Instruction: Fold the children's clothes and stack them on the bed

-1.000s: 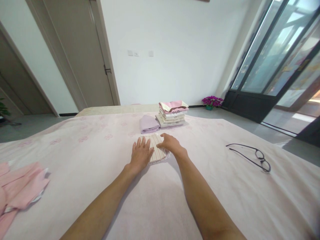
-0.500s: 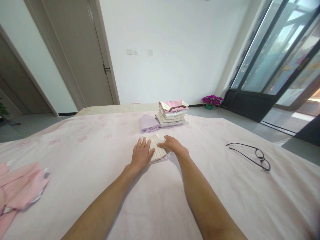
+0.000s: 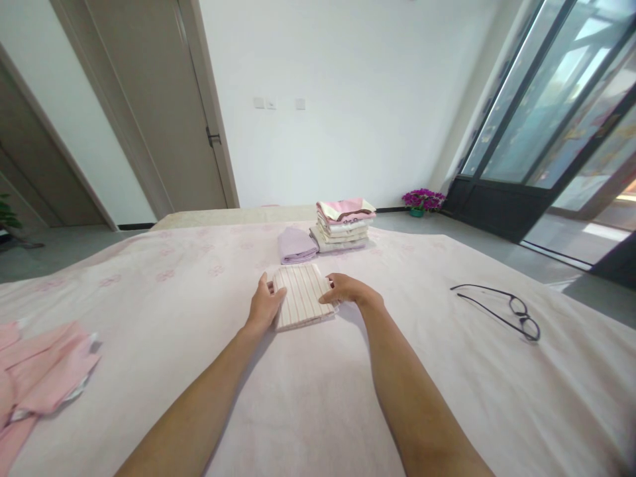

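Note:
A folded cream cloth with thin reddish-brown stripes (image 3: 302, 296) lies flat in front of me on the pale pink bedsheet (image 3: 308, 391). My left hand (image 3: 265, 301) grips its left edge, thumb on top and fingers beneath or behind it. From the other side my right hand (image 3: 348, 289) holds the right edge, its thumb also resting on top. Just beyond the cloth sits a folded lilac cloth (image 3: 297, 245). It touches or nearly touches a stack of folded clothes (image 3: 344, 225) with a pink and cream piece on top.
A pair of black-framed glasses (image 3: 519, 318) lies with its arms unfolded at the right. Crumpled pink clothing (image 3: 50, 371) lies at the left edge. On the floor beyond the bed stands a pot of purple flowers (image 3: 422, 200), near a dark-framed glass door (image 3: 527, 146).
My left hand has slid from the top of the striped cloth to its left edge, uncovering its face. My right hand stays at the right edge, slightly shifted.

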Demonstrator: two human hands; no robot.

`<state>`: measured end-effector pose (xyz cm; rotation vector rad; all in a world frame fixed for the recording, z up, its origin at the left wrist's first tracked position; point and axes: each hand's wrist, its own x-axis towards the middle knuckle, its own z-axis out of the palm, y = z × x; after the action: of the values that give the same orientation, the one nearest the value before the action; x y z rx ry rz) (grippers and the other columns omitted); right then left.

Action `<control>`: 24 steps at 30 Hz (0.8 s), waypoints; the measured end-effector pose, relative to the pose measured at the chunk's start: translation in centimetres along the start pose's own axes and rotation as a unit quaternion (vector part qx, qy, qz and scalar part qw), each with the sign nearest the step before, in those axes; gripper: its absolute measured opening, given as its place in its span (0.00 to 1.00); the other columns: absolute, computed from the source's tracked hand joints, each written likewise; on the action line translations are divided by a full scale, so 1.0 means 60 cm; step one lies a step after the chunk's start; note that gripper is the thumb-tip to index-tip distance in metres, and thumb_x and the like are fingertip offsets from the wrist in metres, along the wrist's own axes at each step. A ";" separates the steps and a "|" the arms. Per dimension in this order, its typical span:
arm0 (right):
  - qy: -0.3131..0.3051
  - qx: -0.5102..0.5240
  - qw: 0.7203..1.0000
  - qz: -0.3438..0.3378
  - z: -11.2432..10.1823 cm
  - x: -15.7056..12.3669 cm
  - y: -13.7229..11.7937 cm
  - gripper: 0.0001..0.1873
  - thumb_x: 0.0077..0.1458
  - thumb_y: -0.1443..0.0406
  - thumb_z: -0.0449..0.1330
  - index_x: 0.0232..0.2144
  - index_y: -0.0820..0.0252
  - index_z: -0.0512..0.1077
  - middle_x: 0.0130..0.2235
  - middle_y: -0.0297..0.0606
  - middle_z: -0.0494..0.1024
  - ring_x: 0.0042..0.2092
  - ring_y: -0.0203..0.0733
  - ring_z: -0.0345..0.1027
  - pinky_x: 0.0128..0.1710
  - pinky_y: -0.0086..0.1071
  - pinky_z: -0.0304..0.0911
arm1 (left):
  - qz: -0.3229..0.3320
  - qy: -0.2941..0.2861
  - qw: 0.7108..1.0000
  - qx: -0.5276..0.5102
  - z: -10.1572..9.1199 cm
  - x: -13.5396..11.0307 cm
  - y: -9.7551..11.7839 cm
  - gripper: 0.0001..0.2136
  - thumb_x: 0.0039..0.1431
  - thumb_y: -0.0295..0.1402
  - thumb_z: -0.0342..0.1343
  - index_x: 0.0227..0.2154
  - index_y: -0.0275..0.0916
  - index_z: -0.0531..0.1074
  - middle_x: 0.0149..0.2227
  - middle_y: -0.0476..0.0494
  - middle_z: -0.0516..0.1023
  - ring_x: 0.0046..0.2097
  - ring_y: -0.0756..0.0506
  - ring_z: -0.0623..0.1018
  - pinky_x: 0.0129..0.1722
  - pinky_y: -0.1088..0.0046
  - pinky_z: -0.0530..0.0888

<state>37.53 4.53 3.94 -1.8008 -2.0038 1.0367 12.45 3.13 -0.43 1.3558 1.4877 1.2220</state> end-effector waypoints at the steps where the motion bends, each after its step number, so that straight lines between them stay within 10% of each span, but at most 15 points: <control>1: -0.006 0.000 1.000 0.003 0.000 -0.001 -0.002 0.26 0.38 0.57 0.71 0.39 0.60 0.73 0.34 0.36 0.78 0.35 0.40 0.70 0.33 0.28 0.60 | -0.023 -0.004 0.999 -0.037 -0.004 0.000 0.003 0.42 0.53 0.33 0.63 0.67 0.32 0.49 0.58 0.27 0.70 0.54 0.38 0.76 0.55 0.61 0.70; 9: 0.018 0.044 0.999 -0.003 0.000 -0.019 -0.018 0.18 0.36 0.60 0.70 0.31 0.60 0.72 0.32 0.34 0.76 0.35 0.40 0.67 0.33 0.28 0.59 | -0.101 -0.197 0.933 -0.284 -0.019 -0.023 0.032 0.25 0.45 0.35 0.69 0.46 0.32 0.71 0.44 0.31 0.81 0.45 0.37 0.81 0.47 0.61 0.76; 24: 0.151 0.265 0.944 -0.124 0.058 0.007 -0.056 0.19 0.41 0.60 0.61 0.38 0.62 0.70 0.35 0.35 0.75 0.37 0.40 0.67 0.34 0.29 0.61 | -0.030 0.021 0.971 -0.234 -0.024 0.001 0.004 0.23 0.55 0.36 0.60 0.52 0.34 0.68 0.37 0.39 0.80 0.37 0.44 0.81 0.40 0.66 0.78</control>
<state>32.77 3.85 3.51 -1.2945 -1.5281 1.0211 11.13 2.96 0.18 0.9661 1.1576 1.4560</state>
